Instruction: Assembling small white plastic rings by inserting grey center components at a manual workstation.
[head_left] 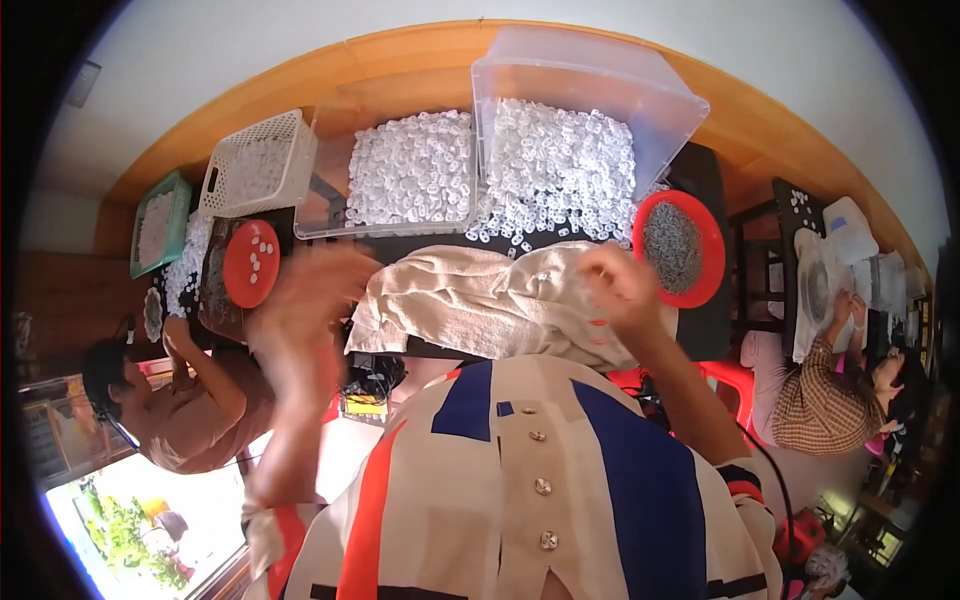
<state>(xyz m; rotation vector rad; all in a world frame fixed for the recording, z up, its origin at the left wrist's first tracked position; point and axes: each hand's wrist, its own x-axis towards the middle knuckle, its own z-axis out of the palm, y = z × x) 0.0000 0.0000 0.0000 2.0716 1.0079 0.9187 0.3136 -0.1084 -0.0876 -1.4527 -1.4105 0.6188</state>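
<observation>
My left hand (308, 305) is raised left of a crumpled beige towel (450, 300), smeared by motion, so its fingers do not show clearly. Over the towel's right end, my right hand (622, 288) has its fingers curled together. Whatever it may hold is too small to make out. Beside that hand stands a red bowl (712, 250) filled with small grey metal-looking pieces (672, 248). Beyond the towel, a heap of small white plastic pieces with holes (560, 160) spills out of a clear bin tipped on its side (655, 85). A second white heap (410, 170) lies in a clear tray (335, 228).
Farther left are a white basket (225, 195), a green basket (180, 225) and a red dish (250, 285) with a few white pieces. One person (190, 410) works at the left, another (825, 400) at the right. A dark cable (775, 460) hangs by my right arm.
</observation>
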